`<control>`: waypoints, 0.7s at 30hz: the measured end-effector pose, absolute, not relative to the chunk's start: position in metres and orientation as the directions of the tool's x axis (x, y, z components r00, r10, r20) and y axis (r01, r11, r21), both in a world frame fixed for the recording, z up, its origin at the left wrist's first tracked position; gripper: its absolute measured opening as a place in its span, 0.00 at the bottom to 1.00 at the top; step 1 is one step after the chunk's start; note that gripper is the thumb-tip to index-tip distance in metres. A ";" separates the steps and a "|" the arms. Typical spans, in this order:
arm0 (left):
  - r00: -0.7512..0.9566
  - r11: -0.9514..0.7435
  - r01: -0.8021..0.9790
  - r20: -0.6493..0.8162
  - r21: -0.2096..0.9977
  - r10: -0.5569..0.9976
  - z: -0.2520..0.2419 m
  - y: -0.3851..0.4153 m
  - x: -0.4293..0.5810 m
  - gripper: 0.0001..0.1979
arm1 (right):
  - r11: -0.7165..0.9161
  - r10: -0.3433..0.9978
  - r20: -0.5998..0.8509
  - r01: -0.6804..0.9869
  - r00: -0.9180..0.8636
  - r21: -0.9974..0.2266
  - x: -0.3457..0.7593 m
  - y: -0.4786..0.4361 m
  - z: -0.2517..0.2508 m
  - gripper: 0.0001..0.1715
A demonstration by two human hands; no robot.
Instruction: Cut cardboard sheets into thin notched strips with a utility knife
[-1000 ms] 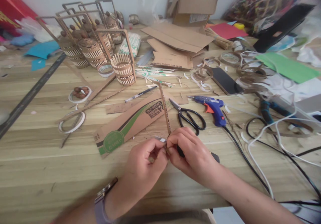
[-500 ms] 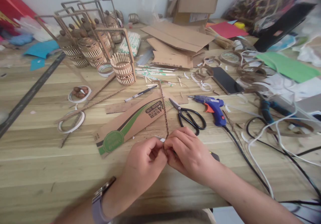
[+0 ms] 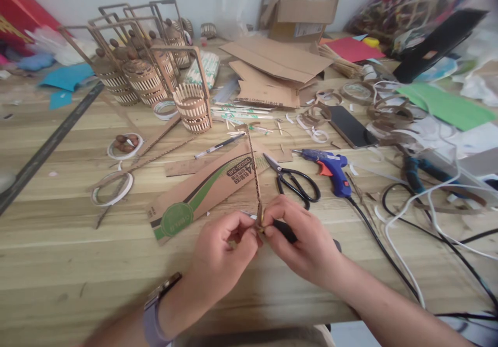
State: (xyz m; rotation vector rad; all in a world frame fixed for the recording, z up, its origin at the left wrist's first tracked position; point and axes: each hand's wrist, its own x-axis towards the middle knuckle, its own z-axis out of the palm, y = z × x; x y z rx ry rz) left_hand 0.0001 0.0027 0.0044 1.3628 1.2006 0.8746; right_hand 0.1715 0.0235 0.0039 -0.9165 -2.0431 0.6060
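My left hand (image 3: 221, 256) and my right hand (image 3: 301, 240) meet near the table's front edge, both pinching the lower end of a thin corrugated cardboard strip (image 3: 253, 168) that stands up and leans away from me. A dark-handled tool (image 3: 286, 230) lies under my right hand's fingers; I cannot make out what it is. A printed cardboard piece with a green stripe (image 3: 202, 191) lies flat just beyond my left hand. A watch sits on my left wrist.
Black scissors (image 3: 293, 181) and a blue glue gun (image 3: 329, 165) lie beyond my right hand, cables (image 3: 404, 217) trailing right. Small slatted baskets with frames (image 3: 151, 72) stand back left, flat cardboard (image 3: 272, 61) behind, a phone (image 3: 348, 125) and tape rings right.
My hands stay together on the strip's end. The right fingers have shifted, and the dark handle under them shows more. The strip stands slightly more upright.
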 end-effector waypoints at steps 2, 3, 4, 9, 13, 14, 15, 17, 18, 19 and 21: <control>0.210 0.035 0.192 -0.076 0.981 0.975 0.004 0.002 0.000 0.07 | 0.712 0.702 0.584 0.441 -0.408 -0.547 0.171 0.022 0.000 0.06; 0.210 0.018 0.193 -0.059 0.981 0.976 0.004 0.002 0.000 0.07 | 0.735 0.672 0.618 0.463 -0.408 -0.495 0.171 0.022 -0.001 0.07; 0.214 0.010 0.190 -0.051 0.982 0.976 0.004 0.002 0.000 0.08 | 0.745 0.656 0.636 0.481 -0.406 -0.461 0.172 0.021 -0.002 0.08; 0.252 -0.036 0.179 -0.011 0.983 0.968 0.004 0.001 0.000 0.06 | 0.736 0.657 0.660 0.497 -0.364 -0.459 0.172 0.019 0.002 0.09; 0.213 -0.193 0.259 0.139 0.946 0.967 0.003 0.004 -0.001 0.03 | 0.734 0.661 0.670 0.476 -0.338 -0.484 0.171 0.020 0.006 0.10; 0.200 -0.215 0.269 0.164 0.939 0.966 0.002 0.004 -0.001 0.03 | 0.737 0.659 0.672 0.472 -0.339 -0.484 0.171 0.021 0.006 0.10; 0.189 -0.227 0.267 0.180 0.937 0.965 0.002 0.005 -0.002 0.03 | 0.742 0.653 0.674 0.470 -0.345 -0.478 0.171 0.021 0.006 0.10; 0.175 -0.214 0.246 0.174 0.945 0.969 0.000 0.005 -0.002 0.02 | 0.755 0.637 0.679 0.473 -0.364 -0.455 0.171 0.021 0.005 0.11; 0.170 -0.192 0.233 0.154 0.953 0.973 0.000 0.005 -0.001 0.02 | 0.760 0.630 0.680 0.479 -0.375 -0.439 0.172 0.020 0.004 0.12; 0.166 -0.157 0.216 0.122 0.964 0.978 -0.001 0.006 -0.001 0.03 | 0.765 0.621 0.682 0.485 -0.386 -0.422 0.172 0.020 0.002 0.12; 0.171 -0.048 0.158 0.020 0.986 0.985 -0.001 0.006 0.000 0.05 | 0.775 0.606 0.684 0.497 -0.406 -0.391 0.171 0.020 -0.001 0.12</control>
